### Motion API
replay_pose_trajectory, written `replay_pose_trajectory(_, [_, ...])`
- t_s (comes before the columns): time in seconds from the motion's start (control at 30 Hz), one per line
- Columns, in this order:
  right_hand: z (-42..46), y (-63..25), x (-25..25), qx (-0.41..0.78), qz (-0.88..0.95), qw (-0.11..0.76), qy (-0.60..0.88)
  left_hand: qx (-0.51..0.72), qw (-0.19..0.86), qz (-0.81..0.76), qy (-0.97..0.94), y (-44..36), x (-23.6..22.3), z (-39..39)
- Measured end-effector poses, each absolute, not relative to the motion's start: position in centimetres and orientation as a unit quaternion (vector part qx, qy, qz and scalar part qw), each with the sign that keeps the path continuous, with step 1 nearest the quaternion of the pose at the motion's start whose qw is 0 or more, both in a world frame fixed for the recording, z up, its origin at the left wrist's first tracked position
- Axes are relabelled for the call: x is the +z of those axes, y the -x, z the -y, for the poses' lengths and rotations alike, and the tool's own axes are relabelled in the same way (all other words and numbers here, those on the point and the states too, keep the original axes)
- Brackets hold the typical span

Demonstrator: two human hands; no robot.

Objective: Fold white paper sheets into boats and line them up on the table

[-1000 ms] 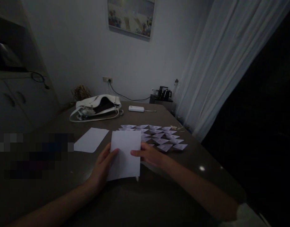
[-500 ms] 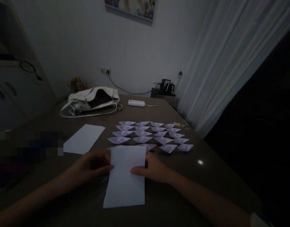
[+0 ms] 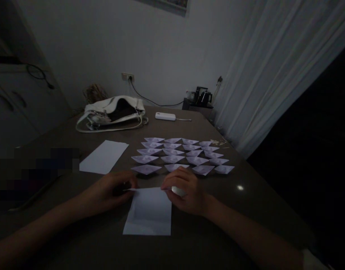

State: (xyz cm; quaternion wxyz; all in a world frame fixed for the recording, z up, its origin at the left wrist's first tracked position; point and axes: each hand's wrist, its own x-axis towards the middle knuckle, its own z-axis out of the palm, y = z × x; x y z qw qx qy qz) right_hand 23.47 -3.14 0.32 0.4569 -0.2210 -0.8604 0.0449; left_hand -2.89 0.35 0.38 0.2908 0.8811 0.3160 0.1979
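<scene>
A white sheet of paper (image 3: 148,214) lies on the dark table (image 3: 206,210) in front of me, its far edge lifted and bent toward me. My left hand (image 3: 110,191) pinches that far edge at its left corner. My right hand (image 3: 185,191) pinches the same edge at its right corner, fingers curled. Just beyond the hands lie several folded paper boats (image 3: 183,155) in rows.
A second flat white sheet (image 3: 104,156) lies to the left of the boats. A white handbag (image 3: 113,112) and a white power bank (image 3: 164,116) with a cable sit at the table's far end. A kettle (image 3: 202,97) stands by the curtain (image 3: 273,75).
The sheet, held upright a second ago, was laid flat on the table. Now both hands have lifted its far edge and are folding it toward me. The view tilted down.
</scene>
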Motion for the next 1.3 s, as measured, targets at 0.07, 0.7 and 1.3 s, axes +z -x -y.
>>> replay_pose_trajectory(0.07, [3.1,-23.4,0.2,0.039,0.881,0.429,0.195,0.174,0.283,-0.298,-0.895,2.9,0.5,-0.4])
replay_pose_trajectory(0.7, [3.3,-23.6,0.4,0.111,0.961,0.192,0.163,0.149,0.299,-0.216,-0.918,2.0,1.7,1.5])
replay_pose_trajectory(1.3, [3.3,-23.3,0.0,0.188,0.918,0.272,0.220,0.128,0.332,-0.188,-0.915,2.0,1.6,1.7])
